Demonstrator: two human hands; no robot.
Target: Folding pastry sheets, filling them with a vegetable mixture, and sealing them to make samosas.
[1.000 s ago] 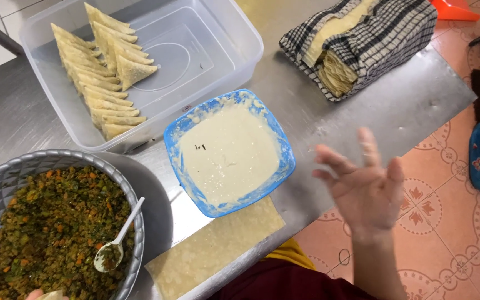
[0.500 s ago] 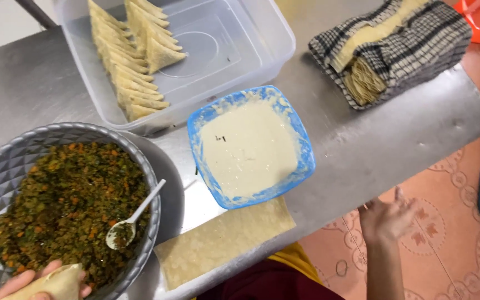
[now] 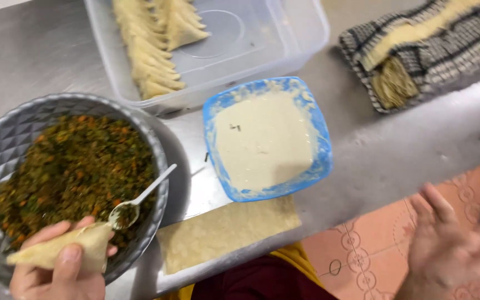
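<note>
Left hand [image 3: 56, 272] grips folded pale pastry cone [image 3: 65, 250] at near rim of grey faceted metal bowl [image 3: 12, 161] of green filling | right hand [image 3: 456, 250] spread, empty, right of bowl | step: filling cone, likely | next: white plastic spoon [image 3: 140, 200] in bowl needs lifting.

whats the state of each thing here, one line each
left hand: fingers closed round a folded pastry cone
right hand: open, empty, off the table edge
grey bowl: nearly full of green filling
spoon: resting in the filling, handle on the rim
blue dish: holding pale paste
clear tub: uncovered, folded pastries in rows
pastry sheet: lying flat
checked cloth: wrapped round stacked sheets
</note>
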